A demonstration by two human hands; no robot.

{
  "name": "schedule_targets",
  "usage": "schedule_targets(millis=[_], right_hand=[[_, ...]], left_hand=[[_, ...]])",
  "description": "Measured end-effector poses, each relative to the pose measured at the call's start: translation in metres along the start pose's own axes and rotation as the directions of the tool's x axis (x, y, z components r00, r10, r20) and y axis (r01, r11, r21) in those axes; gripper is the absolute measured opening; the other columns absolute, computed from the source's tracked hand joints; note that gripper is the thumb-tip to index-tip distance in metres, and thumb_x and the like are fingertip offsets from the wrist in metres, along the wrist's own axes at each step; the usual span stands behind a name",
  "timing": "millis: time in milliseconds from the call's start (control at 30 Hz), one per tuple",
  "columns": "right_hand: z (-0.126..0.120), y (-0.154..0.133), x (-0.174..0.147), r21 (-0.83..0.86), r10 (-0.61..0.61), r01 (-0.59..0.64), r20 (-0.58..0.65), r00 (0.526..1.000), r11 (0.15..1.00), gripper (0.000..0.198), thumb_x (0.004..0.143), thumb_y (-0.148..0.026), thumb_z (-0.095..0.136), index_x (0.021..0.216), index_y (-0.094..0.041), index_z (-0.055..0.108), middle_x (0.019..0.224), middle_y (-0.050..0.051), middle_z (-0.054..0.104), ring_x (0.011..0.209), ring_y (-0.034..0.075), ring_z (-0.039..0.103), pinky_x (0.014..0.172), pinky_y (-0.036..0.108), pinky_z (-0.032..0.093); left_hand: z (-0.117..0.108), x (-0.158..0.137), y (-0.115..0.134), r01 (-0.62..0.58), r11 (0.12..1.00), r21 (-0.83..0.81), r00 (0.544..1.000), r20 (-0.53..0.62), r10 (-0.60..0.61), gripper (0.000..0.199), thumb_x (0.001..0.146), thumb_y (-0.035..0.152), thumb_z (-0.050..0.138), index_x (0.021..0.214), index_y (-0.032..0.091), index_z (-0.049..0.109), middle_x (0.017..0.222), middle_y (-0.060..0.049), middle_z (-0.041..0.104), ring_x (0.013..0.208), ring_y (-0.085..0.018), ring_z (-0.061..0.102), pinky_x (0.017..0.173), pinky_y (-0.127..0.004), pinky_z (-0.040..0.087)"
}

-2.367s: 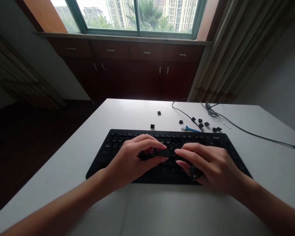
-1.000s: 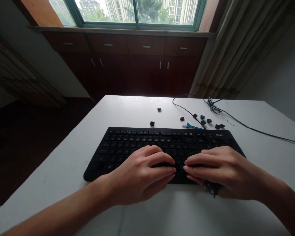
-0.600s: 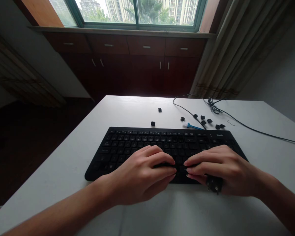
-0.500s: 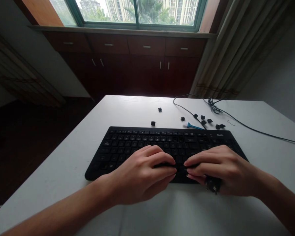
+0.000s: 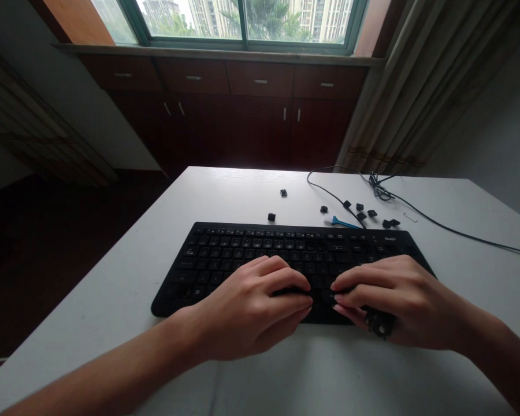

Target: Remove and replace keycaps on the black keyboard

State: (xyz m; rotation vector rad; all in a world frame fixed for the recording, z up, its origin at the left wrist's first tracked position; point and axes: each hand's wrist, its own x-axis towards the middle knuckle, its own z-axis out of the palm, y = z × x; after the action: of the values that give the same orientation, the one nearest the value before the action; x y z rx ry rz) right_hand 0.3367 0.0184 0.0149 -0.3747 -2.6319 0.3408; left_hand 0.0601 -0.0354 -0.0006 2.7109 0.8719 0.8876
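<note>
keyboard (image 5: 303, 254): where's it sit vs the fingers?

right under both hands, flat. long axis runs left-right across the person. left hand (image 5: 257, 306) over its middle, right hand (image 5: 390, 294) over its right half, fingertips facing across a narrow gap near the front edge.

which hand's nearer?

neither, both look down at the front rows.

finger state?

left tips close together, can't tell if they grip anything. right tips narrow too, black part (image 5: 379, 325) tucked below in the curl.

surface?

white table (image 5: 112, 289). loose keycaps (image 5: 271, 217) past the back edge, blue brush (image 5: 345, 223) just behind it, cable (image 5: 450, 230) off right.

room?

dim. cabinet (image 5: 242, 121) and window (image 5: 212, 20) ahead, curtains (image 5: 398, 98) either side.
</note>
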Motion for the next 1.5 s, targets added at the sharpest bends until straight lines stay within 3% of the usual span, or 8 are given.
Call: schedule_targets(millis=[433, 567, 667, 833, 1500], right_hand=[[-0.0005, -0.0072, 0.0027, -0.069, -0.007, 0.012, 0.072, 0.997, 0.998, 0.003, 0.094, -0.018, 0.067, 0.092, -0.019, 0.068, 0.101, 0.002, 0.075, 0.067, 0.013, 0.065, 0.059, 0.029, 0.044], [0.0003, -0.0070, 0.0029, 0.014, 0.041, -0.042, 0.084, 0.996, 0.999, 0.018, 0.093, -0.013, 0.066, 0.110, -0.019, 0.068, 0.104, 0.003, 0.075, 0.074, 0.012, 0.069, 0.061, 0.027, 0.046], [-0.0016, -0.0050, 0.0035, 0.054, 0.070, -0.072, 0.042, 0.997, 0.996, 0.026, 0.093, -0.017, 0.068, 0.119, -0.018, 0.066, 0.105, 0.004, 0.075, 0.079, 0.011, 0.071, 0.064, 0.024, 0.048], [-0.0034, -0.0040, 0.0051, 0.072, 0.091, -0.093, 0.021, 0.996, 0.993, 0.020, 0.093, -0.017, 0.068, 0.113, -0.019, 0.070, 0.100, 0.004, 0.076, 0.074, 0.011, 0.071, 0.064, 0.023, 0.050], [-0.0018, -0.0081, 0.0055, 0.031, 0.078, -0.081, 0.065, 0.995, 0.996, 0.018, 0.096, -0.016, 0.063, 0.111, -0.021, 0.073, 0.100, 0.004, 0.075, 0.072, 0.013, 0.070, 0.060, 0.025, 0.046]], left_hand=[[-0.0003, 0.0017, 0.0007, 0.011, 1.000, -0.008, 1.000, 0.013, -0.011, 0.016, 0.093, 0.013, 0.067, 0.107, 0.017, 0.074, 0.112, -0.007, 0.073, 0.092, -0.020, 0.063, 0.082, -0.034, 0.057], [-0.0031, 0.0009, -0.0023, 0.050, 0.999, 0.014, 0.998, -0.025, -0.050, 0.024, 0.093, 0.015, 0.069, 0.116, 0.018, 0.072, 0.112, -0.007, 0.073, 0.093, -0.019, 0.063, 0.083, -0.034, 0.057], [-0.0053, -0.0004, -0.0055, 0.059, 0.998, 0.028, 0.997, -0.057, -0.058, 0.030, 0.092, 0.026, 0.073, 0.121, 0.018, 0.069, 0.111, -0.008, 0.073, 0.094, -0.020, 0.064, 0.084, -0.035, 0.058], [-0.0051, -0.0024, -0.0064, 0.040, 0.997, 0.062, 0.998, -0.043, -0.038, 0.036, 0.090, 0.038, 0.076, 0.119, 0.018, 0.070, 0.110, -0.009, 0.073, 0.094, -0.021, 0.065, 0.083, -0.036, 0.058], [-0.0024, -0.0022, -0.0029, 0.015, 0.998, 0.063, 1.000, -0.024, -0.014, 0.022, 0.092, 0.034, 0.074, 0.106, 0.018, 0.073, 0.109, -0.009, 0.073, 0.093, -0.020, 0.066, 0.084, -0.034, 0.059]])
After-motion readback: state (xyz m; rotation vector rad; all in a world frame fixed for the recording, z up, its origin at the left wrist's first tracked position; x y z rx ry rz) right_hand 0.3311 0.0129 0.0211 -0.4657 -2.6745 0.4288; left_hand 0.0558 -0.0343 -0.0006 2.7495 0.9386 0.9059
